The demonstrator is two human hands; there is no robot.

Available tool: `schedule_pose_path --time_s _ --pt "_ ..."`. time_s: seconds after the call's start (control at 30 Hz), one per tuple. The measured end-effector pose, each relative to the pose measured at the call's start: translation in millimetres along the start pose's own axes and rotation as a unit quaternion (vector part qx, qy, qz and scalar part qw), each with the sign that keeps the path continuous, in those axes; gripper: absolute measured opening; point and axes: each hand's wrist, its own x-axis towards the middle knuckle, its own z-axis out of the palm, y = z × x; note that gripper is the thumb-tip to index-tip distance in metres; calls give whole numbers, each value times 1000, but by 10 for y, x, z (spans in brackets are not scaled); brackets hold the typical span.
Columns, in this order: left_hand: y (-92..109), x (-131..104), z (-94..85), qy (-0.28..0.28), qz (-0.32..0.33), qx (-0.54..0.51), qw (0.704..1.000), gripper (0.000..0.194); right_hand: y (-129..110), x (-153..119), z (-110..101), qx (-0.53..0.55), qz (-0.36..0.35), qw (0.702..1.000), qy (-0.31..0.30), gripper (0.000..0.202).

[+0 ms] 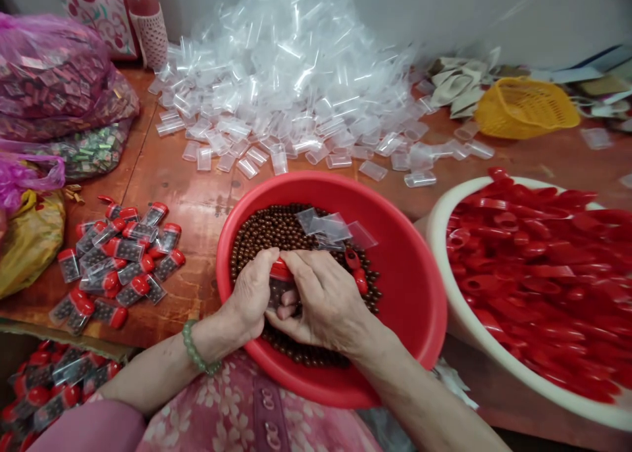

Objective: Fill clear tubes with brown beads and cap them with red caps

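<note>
Over the red basin (419, 294), my left hand (251, 291) and my right hand (326, 297) are both closed on one small clear container (280, 289) with a red cap (280, 270). Dark contents show through its clear wall, partly hidden by my fingers. Both thumbs press at the cap. Shiny brown beads (261, 231) fill the basin's left part. On the beads lie several clear sleeves (330, 227) and red caps (359, 277), just beyond my right hand.
Filled red-capped containers (131, 254) lie on the table at left, more in a box (49, 386) below. Clear sleeves (296, 77) are heaped at the back. A cream tub (439, 241) of red caps (533, 274) stands right, a yellow basket (528, 106) behind, plastic bags (54, 77) far left.
</note>
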Motion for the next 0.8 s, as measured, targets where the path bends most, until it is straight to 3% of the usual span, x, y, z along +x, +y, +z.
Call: schedule_pose_path --time_s 0.4,0.53,0.63,0.7,0.73,0.8 --pt "-52 -36 -62 -12 53 67 996 35 -61 -20 15 -6 -18 1000 22 62" --pt "46 -104 -78 -41 63 70 995 31 -48 -15 -75 66 24 997 -45 73" --pt "263 -263 -230 -77 135 132 979 32 57 -39 -184 128 72 981 -131 80" --pt "463 -358 -443 -24 212 205 955 34 198 -57 -227 117 126 968 -182 63" --pt "567 -384 -579 44 264 259 928 33 286 -58 -232 93 161 962 -201 50" --pt "757 -386 -887 201 339 413 821 33 470 -24 -208 23 235 943 -232 34"
